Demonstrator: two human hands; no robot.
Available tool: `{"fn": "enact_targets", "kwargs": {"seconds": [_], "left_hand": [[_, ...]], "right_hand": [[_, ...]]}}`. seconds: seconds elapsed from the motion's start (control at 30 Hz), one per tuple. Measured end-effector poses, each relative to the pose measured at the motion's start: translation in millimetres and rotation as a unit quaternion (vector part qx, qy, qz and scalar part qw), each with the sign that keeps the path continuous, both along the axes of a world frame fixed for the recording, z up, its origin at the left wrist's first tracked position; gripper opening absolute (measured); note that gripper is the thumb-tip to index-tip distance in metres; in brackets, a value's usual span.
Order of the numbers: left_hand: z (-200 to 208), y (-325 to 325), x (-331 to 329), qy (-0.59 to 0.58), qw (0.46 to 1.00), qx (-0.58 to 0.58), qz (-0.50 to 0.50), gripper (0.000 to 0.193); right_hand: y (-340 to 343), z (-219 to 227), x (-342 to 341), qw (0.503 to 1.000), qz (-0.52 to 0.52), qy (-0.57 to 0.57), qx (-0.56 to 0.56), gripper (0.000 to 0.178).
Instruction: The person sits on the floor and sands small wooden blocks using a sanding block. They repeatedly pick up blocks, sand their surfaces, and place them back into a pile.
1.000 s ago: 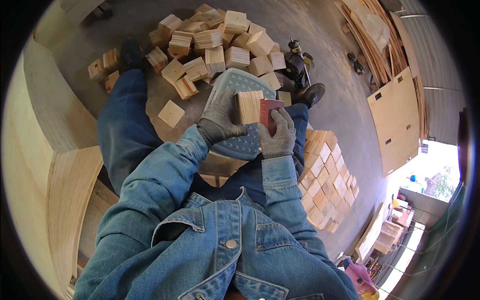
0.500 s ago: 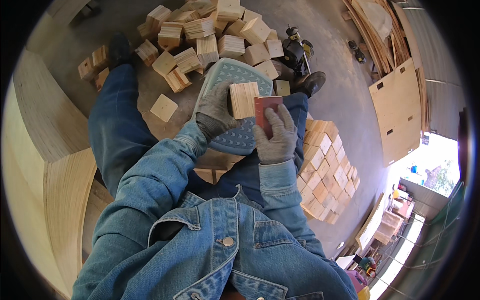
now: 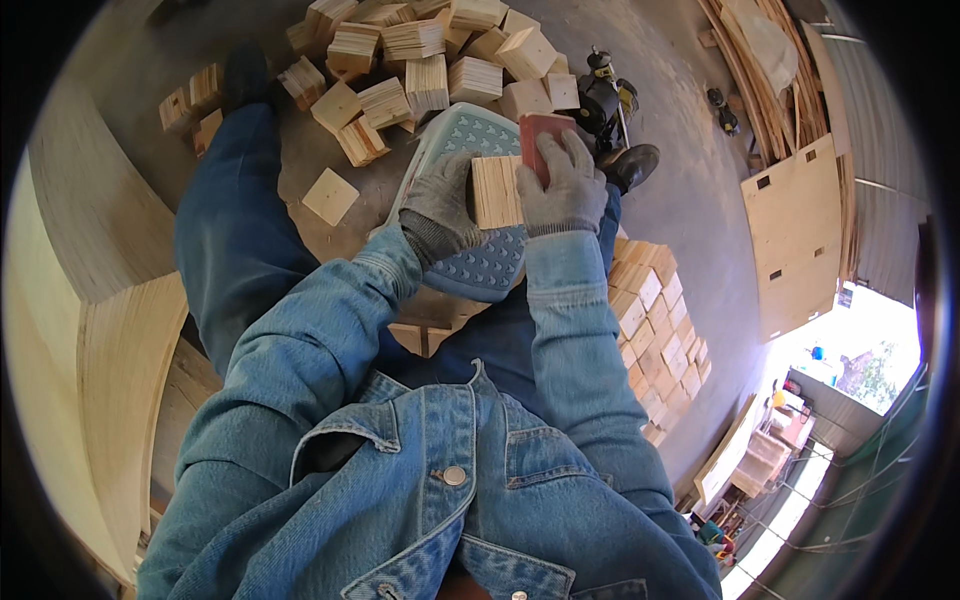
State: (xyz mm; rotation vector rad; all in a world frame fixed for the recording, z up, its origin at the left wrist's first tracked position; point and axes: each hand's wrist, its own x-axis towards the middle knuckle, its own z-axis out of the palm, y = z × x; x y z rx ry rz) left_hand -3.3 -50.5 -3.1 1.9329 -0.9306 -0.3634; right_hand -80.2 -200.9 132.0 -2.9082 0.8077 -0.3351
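Above a teal plastic stool (image 3: 475,272), my left hand (image 3: 441,203), in a grey glove, grips a layered plywood block (image 3: 496,192) by its left side. Fine edge stripes run along the block's visible face. My right hand (image 3: 566,190), gloved the same way, is closed round a reddish-brown sanding block (image 3: 546,128). That sanding block is held against the upper right side of the plywood block; its lower part is hidden behind my fingers. A single square wooden block (image 3: 330,197) lies flat on the floor left of the stool.
A loose heap of plywood blocks (image 3: 425,85) lies beyond the stool. Right of my leg is a neat stack of blocks (image 3: 655,315). A black and yellow power tool (image 3: 602,100) stands near my right shoe. Large curved wooden panels (image 3: 110,220) rise at the left.
My right hand has pushed the sanding block away from me, up along the plywood block's right side. My left hand keeps its grip and has shifted slightly right.
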Motion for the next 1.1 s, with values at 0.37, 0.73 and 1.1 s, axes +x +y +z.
{"fn": "enact_targets", "kwargs": {"seconds": [0.37, 0.73, 1.1], "left_hand": [[48.8, 10.8, 6.2, 0.015, 1.000, 0.007, 0.007, 0.106], [30.4, 4.1, 6.1, 0.038, 0.999, -0.026, -0.019, 0.108], [48.1, 12.3, 9.2, 0.039, 0.998, -0.011, -0.047, 0.107]], "right_hand": [[53.0, -6.4, -127.8, 0.999, 0.015, -0.047, -0.008, 0.057], [8.7, 8.2, 6.7, 0.998, 0.006, 0.038, -0.054, 0.046], [32.8, 0.9, -70.9, 1.000, 0.001, -0.003, -0.014, 0.049]]}}
